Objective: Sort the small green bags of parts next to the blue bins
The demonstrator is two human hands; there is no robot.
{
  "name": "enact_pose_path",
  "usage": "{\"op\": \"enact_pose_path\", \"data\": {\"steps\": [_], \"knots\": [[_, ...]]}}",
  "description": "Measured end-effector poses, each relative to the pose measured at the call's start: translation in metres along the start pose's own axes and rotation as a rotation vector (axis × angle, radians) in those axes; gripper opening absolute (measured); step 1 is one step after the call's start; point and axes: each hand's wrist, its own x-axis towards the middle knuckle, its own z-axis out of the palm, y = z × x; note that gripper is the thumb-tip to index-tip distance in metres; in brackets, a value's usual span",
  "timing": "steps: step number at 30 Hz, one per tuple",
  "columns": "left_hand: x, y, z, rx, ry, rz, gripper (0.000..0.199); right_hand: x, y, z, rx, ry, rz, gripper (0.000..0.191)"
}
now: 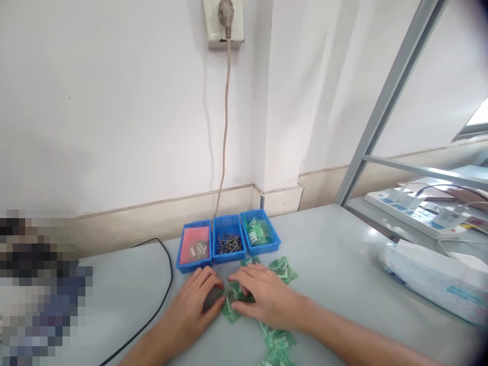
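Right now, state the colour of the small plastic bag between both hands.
The bag is translucent green; head view.

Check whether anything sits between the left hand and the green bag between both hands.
Nothing visible does. The left hand has its thumb tip at the left edge of the green bag, apparently touching. The other green bags lie off to the right.

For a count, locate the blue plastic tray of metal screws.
In the head view, just left of centre, that tray stands between two other blue trays, beyond the left hand and right hand.
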Motion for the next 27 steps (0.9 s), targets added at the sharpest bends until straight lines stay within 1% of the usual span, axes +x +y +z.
{"op": "enact_pose_path", "data": {"steps": [3, 5, 10, 18, 21, 24, 26, 27], "knots": [[-0.0003, -0.0036, 0.0011, -0.017, 0.004, 0.012, 0.006, 0.0006, 0.0027, 0.0031, 0.004, -0.018, -0.007, 0.058], [-0.0002, -0.0048, 0.0017, -0.018, 0.007, 0.012, 0.006, 0.0015, 0.0038, 0.0048, -0.013, -0.027, -0.006, 0.061], [-0.0001, -0.0041, 0.0015, -0.004, -0.005, -0.006, 0.008, 0.0027, 0.0022, 0.0052, -0.003, -0.06, 0.039, 0.049], [0.0003, -0.0064, 0.0038, -0.016, 0.016, -0.007, 0.01, 0.0029, 0.0007, 0.001, 0.016, -0.068, 0.032, 0.049], [-0.0001, -0.0079, 0.005, -0.022, 0.025, -0.007, 0.013, 0.0028, 0.0015, 0.0007, 0.015, -0.058, 0.035, 0.047], [-0.0009, -0.0085, 0.0054, -0.035, 0.008, -0.015, 0.016, 0.0025, 0.0033, 0.0014, 0.03, -0.041, 0.019, 0.045], [-0.0009, -0.0078, 0.0049, -0.043, -0.003, -0.013, 0.019, 0.0021, 0.0039, 0.0013, 0.037, -0.026, -0.005, 0.04], [-0.0008, -0.0071, 0.0045, -0.046, -0.005, -0.011, 0.02, 0.0018, 0.0038, 0.0009, 0.034, -0.016, -0.011, 0.034]]}}
